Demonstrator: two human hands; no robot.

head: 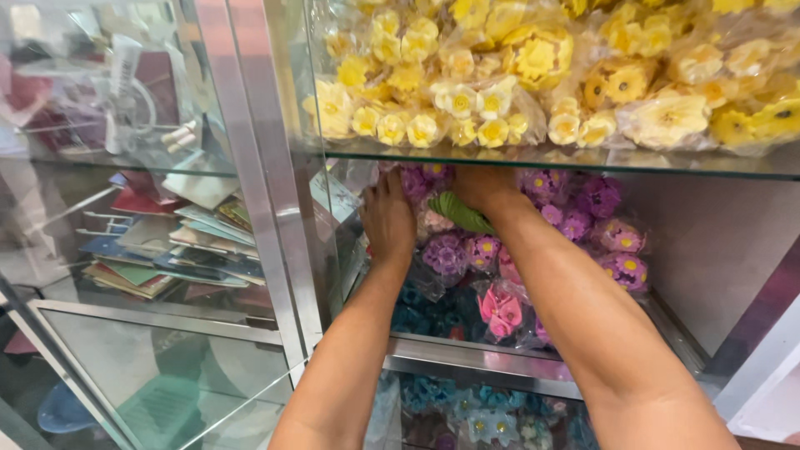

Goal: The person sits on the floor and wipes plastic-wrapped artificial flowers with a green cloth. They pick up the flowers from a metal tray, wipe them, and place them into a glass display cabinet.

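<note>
At the far left, behind the cabinet's glass, a loose stack of coloured papers and booklets (179, 250) lies on a shelf, with a metal upright (258, 192) dividing that section from the next. Just right of the upright, the person's left hand (388, 221) reaches into the middle shelf, palm flat and fingers together, pressed against clear-wrapped bundles at the left end of the flower pile. Beside it, the right hand (482, 188) goes in under the glass shelf (533, 157); its fingers are buried among the purple flowers (467, 250), so I cannot tell whether they are spread or closed on anything. A green leaf (460, 214) sticks out just below that hand, between the two wrists. The purple flowers, wrapped in plastic, fill the middle shelf and run on to the right, with pink flowers (502, 310) lower down near the forearm and blue flowers (492, 421) on the level beneath. Above the glass, bagged yellow flowers (500, 75) stretch across to the right edge.
</note>
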